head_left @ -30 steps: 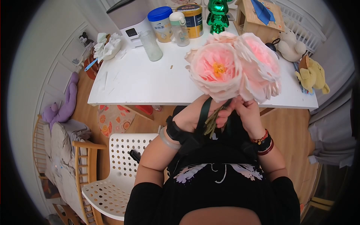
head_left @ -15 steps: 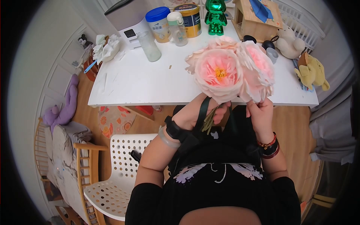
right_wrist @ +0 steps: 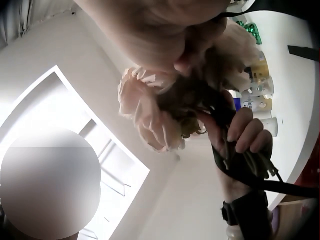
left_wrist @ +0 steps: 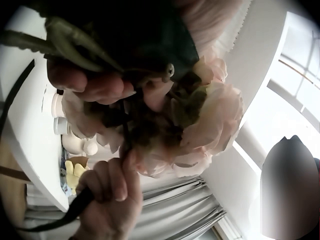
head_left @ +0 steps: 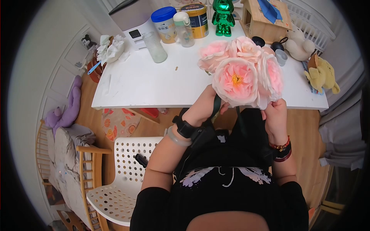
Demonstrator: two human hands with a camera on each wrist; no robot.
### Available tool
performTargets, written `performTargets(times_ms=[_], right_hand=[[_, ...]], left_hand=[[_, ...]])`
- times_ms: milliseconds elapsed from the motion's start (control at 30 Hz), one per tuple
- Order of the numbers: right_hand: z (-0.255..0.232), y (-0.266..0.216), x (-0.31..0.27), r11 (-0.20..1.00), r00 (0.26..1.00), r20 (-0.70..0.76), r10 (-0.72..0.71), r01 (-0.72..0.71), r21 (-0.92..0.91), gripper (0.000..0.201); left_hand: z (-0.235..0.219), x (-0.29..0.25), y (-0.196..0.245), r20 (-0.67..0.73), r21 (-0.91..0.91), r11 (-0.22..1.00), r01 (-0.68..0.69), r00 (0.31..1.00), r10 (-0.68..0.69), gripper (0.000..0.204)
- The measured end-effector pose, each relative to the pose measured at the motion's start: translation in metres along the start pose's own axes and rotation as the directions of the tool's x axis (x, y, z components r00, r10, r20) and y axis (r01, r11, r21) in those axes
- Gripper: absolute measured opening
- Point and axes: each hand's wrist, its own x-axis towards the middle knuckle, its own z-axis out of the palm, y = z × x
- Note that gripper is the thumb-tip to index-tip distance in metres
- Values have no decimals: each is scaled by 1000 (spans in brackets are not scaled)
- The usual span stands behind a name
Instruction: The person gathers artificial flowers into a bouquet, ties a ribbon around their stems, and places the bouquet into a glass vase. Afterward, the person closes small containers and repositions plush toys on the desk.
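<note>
In the head view a bouquet of large pale pink flowers [head_left: 236, 81] is held up over the front edge of the white table. My left hand [head_left: 206, 103] grips its green stems below the blooms; the curled fingers [left_wrist: 92, 85] and bundled stems [right_wrist: 252, 160] show in the wrist views. A dark green ribbon [right_wrist: 280, 187] runs round the stems at the left hand. My right hand [head_left: 276, 117] is to the right, just under the flowers. In the left wrist view it holds the ribbon [left_wrist: 82, 202] in its curled fingers, with one end trailing out.
On the white table [head_left: 146, 88] stand a cloudy glass [head_left: 155, 48], a blue-lidded tub [head_left: 165, 25], a bottle [head_left: 184, 30], a shiny green figure [head_left: 222, 19] and a wooden house [head_left: 266, 23]. A yellow plush toy [head_left: 322, 75] sits at the right edge. A white perforated chair [head_left: 123, 173] stands left of the person.
The right hand has moved from beside the left hand out to the right. The bouquet has turned, so a further bloom shows at the back and the stems have gone from the head view.
</note>
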Motion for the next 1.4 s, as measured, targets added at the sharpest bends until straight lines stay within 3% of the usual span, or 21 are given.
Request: performTargets(times_ms=[100, 167, 267, 467, 600, 700, 767, 867, 900, 967, 1000, 1067, 1133, 1200, 1233, 1333, 1367, 1400], right_hand=[[-3, 1, 2, 1000, 1000, 16, 0, 1, -29, 10], [-1, -4, 2, 988, 984, 160, 74, -51, -146, 9], [-9, -1, 2, 994, 971, 227, 72, -50, -101, 11], [-9, -19, -6, 994, 977, 208, 50, -29, -106, 13], [-20, -13, -6, 991, 975, 216, -54, 79, -112, 14], [-22, -23, -12, 966, 972, 231, -43, 99, -237, 14], [-20, -34, -20, 914, 969, 237, -75, 162, -371, 15], [-15, -47, -29, 835, 931, 342, -126, 286, -471, 15], [-11, -53, -32, 839, 933, 350, -90, 260, -478, 14], [-6, -60, -32, 845, 919, 383, -99, 281, -455, 14], [-5, -63, -32, 850, 903, 416, -107, 300, -432, 14], [-3, -67, -31, 854, 884, 453, -110, 317, -411, 15], [2, -78, -30, 858, 864, 490, -115, 335, -390, 15], [12, -92, -31, 704, 733, 677, -63, 513, -491, 18], [14, -91, -30, 700, 707, 699, -109, 553, -451, 19], [20, -93, -12, 786, 769, 628, -120, 460, -413, 20], [19, -96, -3, 835, 797, 600, -75, 379, -400, 20], [16, -100, 5, 915, 814, 579, 46, 199, -351, 21]], left_hand=[[5, 4, 0, -39, -13, 998, 62, 997, -63, 11], [7, 7, -1, -106, -47, 985, 164, 980, -168, 15], [7, 9, -5, -102, -36, 990, 137, 985, -140, 27], [7, 9, 3, -74, 9, 989, 146, 987, -145, 43], [4, 12, -1, -63, 129, 979, 155, 987, -148, 41], [3, 16, -5, -167, 249, 964, 94, 985, -53, 37], [-8, 27, -26, -188, 391, 909, -145, 954, 233, 32], [-8, 24, -28, -260, 507, 858, -76, 936, 237, 34], [-6, 23, -28, -260, 507, 858, -77, 936, 238, 34], [-1, 21, -28, -192, 666, 738, -114, 929, 317, 34], [2, 19, -26, -193, 665, 738, -113, 929, 316, 34], [8, 15, -20, -176, 814, 581, 7, 956, 235, 34], [9, 14, -26, -142, 816, 577, -48, 949, 280, 32], [12, 14, -28, -155, 846, 533, 7, 960, 233, 32], [13, 14, -29, -151, 877, 479, 26, 963, 224, 33], [20, 10, -29, -65, 900, 434, -33, 976, 208, 31], [23, 8, -34, -19, 897, 430, -104, 962, 271, 29], [25, 5, -36, -20, 897, 429, -103, 962, 273, 29]])
